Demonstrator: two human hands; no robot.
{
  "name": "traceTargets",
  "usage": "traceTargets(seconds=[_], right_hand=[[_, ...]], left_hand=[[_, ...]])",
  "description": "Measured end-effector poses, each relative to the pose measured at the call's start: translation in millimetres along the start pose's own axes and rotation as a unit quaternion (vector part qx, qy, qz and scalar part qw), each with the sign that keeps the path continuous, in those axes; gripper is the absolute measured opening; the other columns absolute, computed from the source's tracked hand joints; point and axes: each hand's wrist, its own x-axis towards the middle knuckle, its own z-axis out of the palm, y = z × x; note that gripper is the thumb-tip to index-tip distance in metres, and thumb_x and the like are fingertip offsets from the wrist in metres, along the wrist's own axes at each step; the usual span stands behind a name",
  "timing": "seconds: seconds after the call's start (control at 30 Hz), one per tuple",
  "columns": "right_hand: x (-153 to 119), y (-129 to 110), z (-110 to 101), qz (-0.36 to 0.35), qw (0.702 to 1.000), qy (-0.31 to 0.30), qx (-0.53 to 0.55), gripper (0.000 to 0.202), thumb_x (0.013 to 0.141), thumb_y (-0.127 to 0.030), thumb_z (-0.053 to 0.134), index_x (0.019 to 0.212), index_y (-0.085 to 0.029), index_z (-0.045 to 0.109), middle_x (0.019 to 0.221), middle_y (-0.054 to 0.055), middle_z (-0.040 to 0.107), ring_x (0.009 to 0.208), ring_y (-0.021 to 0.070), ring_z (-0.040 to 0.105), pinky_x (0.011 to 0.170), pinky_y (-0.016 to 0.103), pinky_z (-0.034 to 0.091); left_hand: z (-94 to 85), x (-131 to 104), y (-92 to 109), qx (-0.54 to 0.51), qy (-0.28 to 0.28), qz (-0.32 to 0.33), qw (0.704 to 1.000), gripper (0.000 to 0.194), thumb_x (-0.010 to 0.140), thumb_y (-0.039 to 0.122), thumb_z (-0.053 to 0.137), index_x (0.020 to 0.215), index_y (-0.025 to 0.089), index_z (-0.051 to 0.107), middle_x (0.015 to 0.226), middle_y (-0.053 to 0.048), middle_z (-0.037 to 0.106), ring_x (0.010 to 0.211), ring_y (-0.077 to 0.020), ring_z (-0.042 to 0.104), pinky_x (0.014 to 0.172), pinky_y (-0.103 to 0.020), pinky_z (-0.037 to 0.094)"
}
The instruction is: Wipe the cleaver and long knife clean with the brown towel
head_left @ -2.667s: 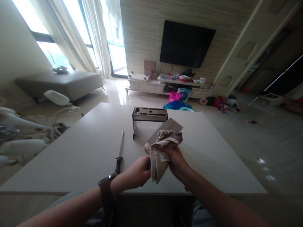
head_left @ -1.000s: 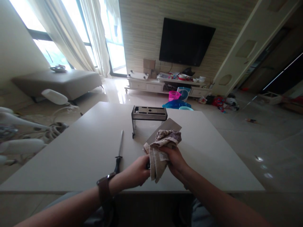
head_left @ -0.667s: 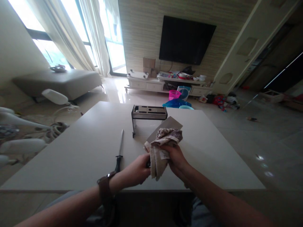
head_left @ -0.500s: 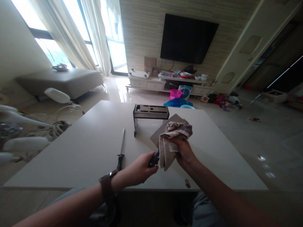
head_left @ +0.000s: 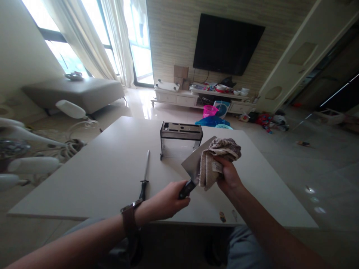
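Note:
My left hand [head_left: 171,200] is closed round the black handle of a cleaver [head_left: 193,160], whose broad metal blade points up and to the right. In my right hand [head_left: 231,177] is a bunched brown-and-beige towel [head_left: 210,168], pressed against the blade's right part and hiding some of it. A honing steel [head_left: 146,168] with a black handle lies on the white table [head_left: 98,179], left of my left wrist. Beyond the cleaver stands a knife block [head_left: 182,130] with a slotted top and clear sides.
Near the table's front edge lies a small brown-and-dark object [head_left: 222,216]. White lamp arms [head_left: 33,134] crowd the left side. Past the far edge are a pink basket [head_left: 209,111] and a blue bag [head_left: 211,121] on the floor, before a low TV cabinet [head_left: 175,99].
The towel in my right hand has shifted right along the blade, uncovering more metal near the handle. My left hand keeps its hold on the cleaver. The view has tilted slightly.

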Motion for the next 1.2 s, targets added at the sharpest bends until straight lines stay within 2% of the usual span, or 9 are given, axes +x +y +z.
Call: traceTargets(seconds=[0.33, 0.5, 0.77, 1.2], right_hand=[[-7.5, 2.2, 4.1, 0.013, 1.0, -0.014, -0.004, 0.035, 0.053, -0.02, 0.087, 0.087, -0.019, 0.077, 0.084, 0.001, 0.081, 0.07, 0.0186, 0.072, 0.067, 0.029, 0.059], [-6.8, 6.1, 3.5, 0.003, 0.999, -0.026, -0.019, 0.034, 0.055, -0.022, 0.087, 0.087, -0.019, 0.077, 0.084, 0.0, 0.08, 0.072, 0.0188, 0.072, 0.069, 0.03, 0.059], [-8.9, 3.5, 3.6, 0.026, 0.999, -0.018, -0.014, 0.036, 0.053, -0.021, 0.087, 0.087, -0.018, 0.077, 0.082, 0.0, 0.079, 0.07, 0.0189, 0.072, 0.069, 0.03, 0.058], [-7.9, 9.6, 1.5, 0.015, 0.999, -0.037, -0.024, 0.033, 0.057, -0.024, 0.087, 0.088, -0.018, 0.077, 0.084, 0.002, 0.08, 0.071, 0.0192, 0.072, 0.068, 0.03, 0.058]], left_hand=[[-0.3, -2.2, -2.4, 0.003, 0.011, 0.004, 1.0, 0.011, 0.085, 0.026, 0.06, 0.092, 0.018, 0.06, 0.085, -0.002, 0.065, 0.076, -0.0173, 0.056, 0.07, -0.029, 0.044], [-0.5, 0.6, -3.6, 0.003, 0.004, -0.005, 1.0, 0.011, 0.086, 0.026, 0.06, 0.092, 0.017, 0.061, 0.083, -0.002, 0.065, 0.073, -0.0165, 0.055, 0.067, -0.028, 0.043], [-2.1, -0.4, 3.6, -0.013, -0.002, -0.012, 1.0, 0.014, 0.086, 0.027, 0.06, 0.095, 0.017, 0.062, 0.08, 0.0, 0.063, 0.067, -0.0146, 0.052, 0.06, -0.027, 0.042], [-0.7, 0.3, -0.4, -0.015, 0.004, 0.0, 1.0, 0.012, 0.086, 0.026, 0.06, 0.094, 0.018, 0.061, 0.08, 0.0, 0.062, 0.069, -0.0147, 0.052, 0.063, -0.026, 0.043]])
